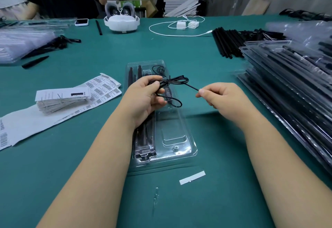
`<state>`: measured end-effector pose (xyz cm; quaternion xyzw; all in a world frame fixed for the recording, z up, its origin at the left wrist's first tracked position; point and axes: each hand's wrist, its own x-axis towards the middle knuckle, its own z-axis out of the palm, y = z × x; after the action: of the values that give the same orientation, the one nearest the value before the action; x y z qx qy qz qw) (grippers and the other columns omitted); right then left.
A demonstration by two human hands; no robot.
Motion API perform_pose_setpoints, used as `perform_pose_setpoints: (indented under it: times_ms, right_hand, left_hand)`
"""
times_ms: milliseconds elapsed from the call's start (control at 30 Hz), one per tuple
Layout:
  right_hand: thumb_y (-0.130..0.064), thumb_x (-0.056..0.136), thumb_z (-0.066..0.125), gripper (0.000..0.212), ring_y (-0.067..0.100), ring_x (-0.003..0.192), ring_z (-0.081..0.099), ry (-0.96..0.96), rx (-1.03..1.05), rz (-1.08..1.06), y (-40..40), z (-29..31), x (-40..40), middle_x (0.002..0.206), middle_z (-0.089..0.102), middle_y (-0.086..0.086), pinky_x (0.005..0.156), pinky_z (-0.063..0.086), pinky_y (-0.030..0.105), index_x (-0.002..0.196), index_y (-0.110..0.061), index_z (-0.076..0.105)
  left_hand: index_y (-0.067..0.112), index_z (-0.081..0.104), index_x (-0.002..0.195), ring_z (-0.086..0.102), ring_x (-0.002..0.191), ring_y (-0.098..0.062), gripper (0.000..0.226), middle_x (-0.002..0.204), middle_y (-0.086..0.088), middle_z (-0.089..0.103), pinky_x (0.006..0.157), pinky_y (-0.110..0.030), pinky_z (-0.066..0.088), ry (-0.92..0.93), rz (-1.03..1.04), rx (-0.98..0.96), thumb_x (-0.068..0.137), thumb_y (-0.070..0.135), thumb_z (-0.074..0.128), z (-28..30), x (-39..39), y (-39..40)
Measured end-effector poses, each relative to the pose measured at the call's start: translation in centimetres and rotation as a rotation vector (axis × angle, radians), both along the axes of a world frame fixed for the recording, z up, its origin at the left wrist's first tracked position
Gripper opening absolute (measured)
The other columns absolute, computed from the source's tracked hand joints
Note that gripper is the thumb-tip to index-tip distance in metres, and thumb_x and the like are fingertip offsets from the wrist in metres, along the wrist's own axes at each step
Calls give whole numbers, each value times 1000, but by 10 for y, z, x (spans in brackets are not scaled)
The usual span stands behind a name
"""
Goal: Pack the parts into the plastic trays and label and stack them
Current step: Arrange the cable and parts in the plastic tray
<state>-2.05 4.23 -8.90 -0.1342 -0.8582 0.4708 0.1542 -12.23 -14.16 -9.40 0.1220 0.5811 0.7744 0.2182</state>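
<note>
A clear plastic tray (177, 138) lies lengthwise in the middle of the green table, with black rods (143, 138) in its left channel. Above the tray, my left hand (143, 98) grips a coiled black cable (177, 80) with an inline button controller (167, 92). My right hand (221, 94) pinches the loose end of that cable just to the right of the tray. A stack of packed trays (291, 76) stands at the right. Barcode label sheets (102, 87) lie to the left.
Loose black rods (226, 42) lie at the back right, more trays (23, 42) at the left. A white headset (122, 22), phone (81, 22) and white charger cable (179, 28) sit at the far edge. A booklet stack (61, 100) and a white strip (192, 177) lie nearby. A person stands behind the table.
</note>
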Motion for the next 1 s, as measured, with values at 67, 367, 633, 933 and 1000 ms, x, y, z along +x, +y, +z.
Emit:
perform_pose_setpoints:
  times_ms: [67, 367, 633, 933, 1000]
  right_hand:
    - [-24, 94, 55, 17, 2, 46, 36, 14, 20, 18, -9, -2, -4, 49, 45, -14, 51, 33, 17, 84, -24, 69]
    - [-22, 97, 47, 33, 15, 59, 34, 223, 6, -109, -22, -8, -16, 60, 35, 2, 59, 35, 36, 93, 9, 57]
    - [-21, 89, 64, 24, -4, 59, 47, 420, -38, 9, -43, 1, -9, 56, 53, -24, 61, 34, 8, 77, -42, 68]
    - [-19, 89, 60, 16, -1, 54, 46, 141, -42, 25, -33, 4, -5, 57, 56, -15, 60, 43, 19, 76, -23, 68]
    - [-14, 91, 57, 19, 2, 57, 46, 128, -57, 58, -30, 9, -1, 62, 57, -12, 63, 44, 24, 77, -23, 67]
  left_hand:
    - [22, 64, 98, 50, 42, -11, 23, 67, 1, 62, 55, -27, 53, 120, 23, -97, 98, 8, 45, -2, 2, 2]
    - [34, 61, 119, 54, 64, -5, 30, 83, 20, 69, 59, -19, 48, 728, 5, -470, 95, 18, 53, -6, 13, 10]
    - [26, 60, 81, 55, 55, -5, 37, 60, 4, 64, 56, -18, 42, 616, -66, -350, 74, 60, 49, -3, 23, 12]
    - [22, 48, 78, 38, 43, -9, 26, 49, 11, 46, 46, -24, 35, 422, 104, -180, 100, 33, 42, 0, 13, 14]
    - [20, 53, 79, 34, 42, -9, 29, 48, 12, 39, 45, -22, 33, 364, 57, -141, 93, 45, 48, 2, 12, 12]
